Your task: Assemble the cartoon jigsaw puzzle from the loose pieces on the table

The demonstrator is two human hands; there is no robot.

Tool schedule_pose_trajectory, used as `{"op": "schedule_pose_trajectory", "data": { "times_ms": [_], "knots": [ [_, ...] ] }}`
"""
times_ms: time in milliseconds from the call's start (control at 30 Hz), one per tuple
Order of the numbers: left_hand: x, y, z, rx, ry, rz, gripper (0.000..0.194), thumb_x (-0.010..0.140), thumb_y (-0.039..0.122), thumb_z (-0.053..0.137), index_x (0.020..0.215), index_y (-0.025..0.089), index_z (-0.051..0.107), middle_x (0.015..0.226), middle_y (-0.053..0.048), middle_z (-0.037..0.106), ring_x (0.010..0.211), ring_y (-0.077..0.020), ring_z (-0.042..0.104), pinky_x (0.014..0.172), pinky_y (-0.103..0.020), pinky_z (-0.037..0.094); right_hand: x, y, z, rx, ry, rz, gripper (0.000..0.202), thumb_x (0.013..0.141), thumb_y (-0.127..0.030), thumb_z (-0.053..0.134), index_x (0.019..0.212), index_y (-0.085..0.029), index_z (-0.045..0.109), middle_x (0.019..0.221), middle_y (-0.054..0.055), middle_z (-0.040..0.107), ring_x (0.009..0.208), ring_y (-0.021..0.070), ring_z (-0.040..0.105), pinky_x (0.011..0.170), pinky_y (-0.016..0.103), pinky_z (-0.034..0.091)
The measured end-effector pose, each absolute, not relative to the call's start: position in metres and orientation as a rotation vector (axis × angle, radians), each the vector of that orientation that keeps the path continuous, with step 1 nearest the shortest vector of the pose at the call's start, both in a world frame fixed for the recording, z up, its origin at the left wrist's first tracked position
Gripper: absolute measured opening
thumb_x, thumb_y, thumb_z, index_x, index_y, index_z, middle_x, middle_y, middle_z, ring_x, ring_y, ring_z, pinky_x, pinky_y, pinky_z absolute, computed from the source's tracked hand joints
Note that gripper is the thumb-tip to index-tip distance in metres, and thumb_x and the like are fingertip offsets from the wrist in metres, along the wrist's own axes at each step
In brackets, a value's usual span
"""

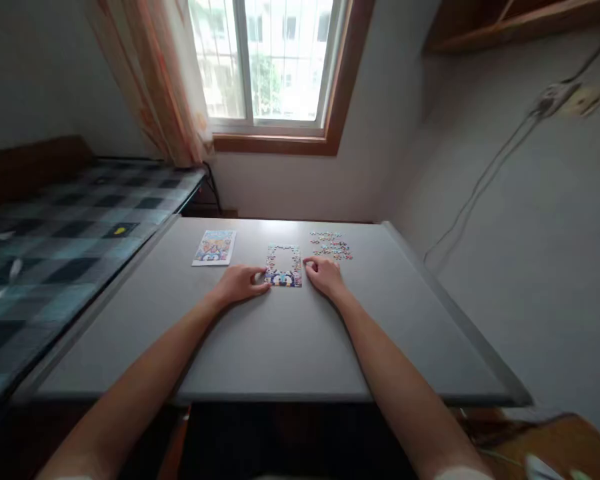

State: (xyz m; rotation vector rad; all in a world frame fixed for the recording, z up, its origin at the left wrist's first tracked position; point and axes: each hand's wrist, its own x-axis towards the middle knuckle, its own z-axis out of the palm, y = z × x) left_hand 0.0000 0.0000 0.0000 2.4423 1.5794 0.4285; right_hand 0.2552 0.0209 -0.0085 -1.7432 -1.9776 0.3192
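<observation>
A partly assembled jigsaw puzzle [283,279] lies flat in the middle of the table, its border joined around a bare gap and a blue-and-white figure along its near side. My left hand [240,283] rests at the puzzle's left edge, thumb and index finger apart and touching it or very close. At the opposite edge is my right hand [324,272], its index finger stretched toward the border and the other fingers curled under. I see nothing held in either hand. Loose puzzle pieces [333,248] lie in rows beyond my right hand.
A printed picture sheet [215,247] lies to the left of the puzzle. The grey table [280,353] has raised side edges. A bed with a checked cover [80,233] stands along the left, a window [270,67] is ahead, and a cable [475,187] hangs on the right wall.
</observation>
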Motion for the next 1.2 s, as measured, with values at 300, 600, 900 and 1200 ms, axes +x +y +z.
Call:
{"op": "schedule_pose_trajectory", "data": {
  "times_ms": [300, 600, 900, 1200],
  "knots": [
    [-0.0001, 0.0016, -0.0017, 2.438, 1.587, 0.464, 0.048, 0.078, 0.054, 0.056, 0.115, 0.025, 0.068, 0.062, 0.001, 0.062, 0.055, -0.0123, 0.052, 0.054, -0.023, 0.028, 0.2525, 0.0195, -0.0077, -1.764, -1.981, 0.323, 0.025, 0.081, -0.033, 0.052, 0.099, -0.029, 0.069, 0.076, 0.0, 0.066, 0.08, 0.0174, 0.056, 0.077, 0.03, 0.033],
    [-0.0009, 0.0018, -0.0007, 2.418, 1.575, 0.465, 0.05, 0.078, 0.058, 0.056, 0.113, 0.024, 0.069, 0.062, 0.001, 0.061, 0.055, -0.0116, 0.05, 0.054, -0.023, 0.027, 0.2515, 0.0188, -0.0066, -1.766, -1.975, 0.343, 0.023, 0.081, -0.034, 0.055, 0.097, -0.028, 0.07, 0.075, 0.0, 0.065, 0.08, 0.0169, 0.055, 0.078, 0.029, 0.032],
    [-0.0021, 0.0026, -0.0027, 2.411, 1.58, 0.48, 0.051, 0.078, 0.06, 0.056, 0.112, 0.025, 0.069, 0.063, 0.001, 0.061, 0.054, -0.0114, 0.05, 0.054, -0.023, 0.026, 0.2527, 0.0196, -0.0067, -1.759, -1.976, 0.33, 0.024, 0.082, -0.032, 0.052, 0.098, -0.028, 0.07, 0.076, 0.0, 0.065, 0.079, 0.0168, 0.055, 0.076, 0.029, 0.032],
    [-0.0018, 0.002, -0.0015, 2.408, 1.579, 0.493, 0.049, 0.078, 0.059, 0.057, 0.111, 0.025, 0.07, 0.063, 0.001, 0.062, 0.054, -0.0113, 0.05, 0.054, -0.023, 0.027, 0.252, 0.0227, -0.012, -1.695, -1.93, 0.339, 0.027, 0.08, -0.03, 0.05, 0.097, -0.026, 0.07, 0.075, 0.001, 0.065, 0.077, 0.0174, 0.055, 0.079, 0.032, 0.037]
  ]
}}
